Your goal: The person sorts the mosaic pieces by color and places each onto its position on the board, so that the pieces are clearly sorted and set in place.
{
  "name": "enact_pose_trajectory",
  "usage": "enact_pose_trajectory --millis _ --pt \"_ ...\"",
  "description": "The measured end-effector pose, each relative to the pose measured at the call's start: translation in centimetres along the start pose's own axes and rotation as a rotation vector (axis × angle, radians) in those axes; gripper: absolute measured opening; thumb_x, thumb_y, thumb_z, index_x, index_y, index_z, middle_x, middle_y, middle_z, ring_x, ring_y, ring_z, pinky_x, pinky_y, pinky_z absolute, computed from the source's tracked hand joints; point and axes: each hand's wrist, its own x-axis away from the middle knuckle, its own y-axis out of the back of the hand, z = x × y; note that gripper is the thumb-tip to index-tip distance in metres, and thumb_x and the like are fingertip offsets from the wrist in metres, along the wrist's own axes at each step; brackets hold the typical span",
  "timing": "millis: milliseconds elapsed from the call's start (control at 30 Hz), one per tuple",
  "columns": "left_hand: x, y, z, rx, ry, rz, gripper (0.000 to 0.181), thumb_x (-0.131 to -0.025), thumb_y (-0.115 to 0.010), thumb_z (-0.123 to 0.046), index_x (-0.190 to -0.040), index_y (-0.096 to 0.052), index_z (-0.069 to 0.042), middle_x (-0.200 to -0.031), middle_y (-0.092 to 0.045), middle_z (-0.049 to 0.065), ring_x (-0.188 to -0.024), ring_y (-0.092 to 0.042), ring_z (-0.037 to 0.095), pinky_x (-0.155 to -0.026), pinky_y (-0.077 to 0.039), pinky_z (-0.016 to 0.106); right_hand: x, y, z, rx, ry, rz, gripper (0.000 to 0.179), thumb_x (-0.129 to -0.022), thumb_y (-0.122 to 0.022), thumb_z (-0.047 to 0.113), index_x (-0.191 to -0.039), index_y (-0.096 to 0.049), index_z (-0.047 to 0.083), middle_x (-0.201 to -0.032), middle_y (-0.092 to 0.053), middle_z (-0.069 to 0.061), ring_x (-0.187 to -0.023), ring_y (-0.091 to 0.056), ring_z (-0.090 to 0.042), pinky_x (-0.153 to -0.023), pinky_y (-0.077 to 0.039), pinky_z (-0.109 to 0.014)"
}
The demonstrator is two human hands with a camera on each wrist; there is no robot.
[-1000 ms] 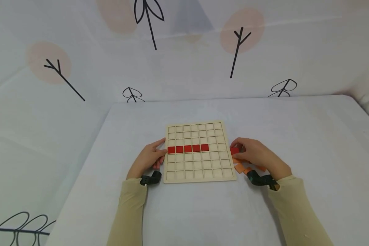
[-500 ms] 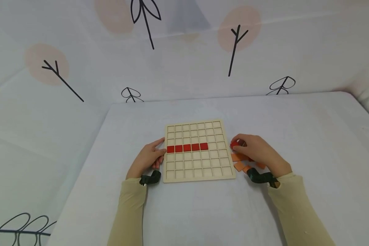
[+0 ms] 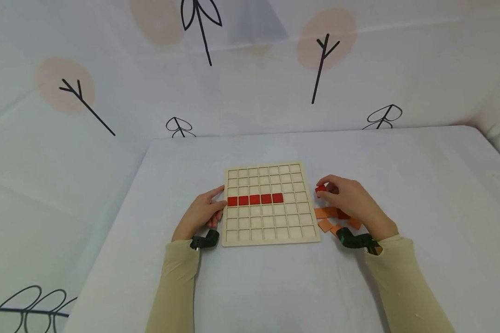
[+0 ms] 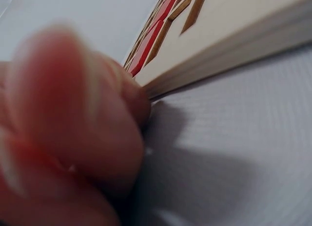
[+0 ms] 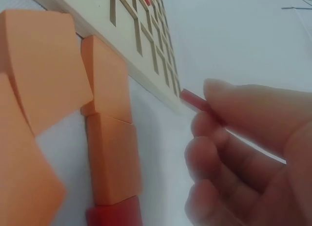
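A pale wooden grid board [image 3: 256, 222] lies on the white table, with several red square tiles [image 3: 254, 200] in a row starting from its left side. My left hand [image 3: 202, 212] rests at the board's left edge, index finger and thumb touching it; in the left wrist view its fingertips [image 4: 131, 97] meet the board's side. Just right of the board, my right hand [image 3: 345, 196] pinches a red square tile [image 3: 320, 189] between thumb and fingers. The right wrist view shows that tile [image 5: 192, 100] edge-on, raised off the table, the other fingers curled below.
Several orange tiles [image 3: 325, 225] lie loosely by the board's right edge, partly under the right hand and its wrist camera [image 3: 356, 240]. Another red tile [image 3: 342, 214] lies among them. Patterned white cloth [image 3: 250, 92] hangs behind the table.
My right hand has picked the red tile up from beside the orange ones and moved it slightly away from me. My left hand stays at the board's edge.
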Motion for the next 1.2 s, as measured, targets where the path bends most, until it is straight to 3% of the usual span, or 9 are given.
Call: enact_pose_trajectory --millis 400,667,1200 --pt "0.1 0.0 -0.1 0.004 0.011 0.006 0.052 -0.088 -0.055 -0.027 -0.136 -0.034 -0.033 -0.058 -0.054 0.008 -0.04 -0.048 0.017 -0.04 -0.039 0.026 0.0 -0.7 0.3 -0.02 0.035 -0.061 0.028 -0.088 -0.057 0.029 -0.113 -0.055 0.018 -0.093 -0.058 -0.006 -0.085 -0.052 -0.022 -0.073 -0.043 -0.037" --pt "0.1 -0.1 -0.2 0.008 0.013 0.011 0.053 -0.088 -0.056 -0.026 -0.136 -0.034 -0.033 -0.057 -0.053 0.008 -0.04 -0.047 0.016 -0.04 -0.038 0.025 0.3 -1.2 0.6 -0.047 0.065 -0.051 0.028 -0.087 -0.058 0.028 -0.112 -0.057 0.018 -0.092 -0.06 -0.001 -0.083 -0.051 -0.019 -0.069 -0.042 -0.032" --pt "0.2 0.0 -0.3 0.028 0.015 0.012 0.052 -0.088 -0.055 -0.028 -0.136 -0.034 -0.033 -0.057 -0.053 0.008 -0.04 -0.047 0.017 -0.039 -0.038 0.025 0.0 -1.5 0.8 -0.036 0.075 -0.057 0.028 -0.085 -0.061 0.028 -0.111 -0.059 0.018 -0.095 -0.061 -0.002 -0.086 -0.054 -0.019 -0.075 -0.044 -0.037"
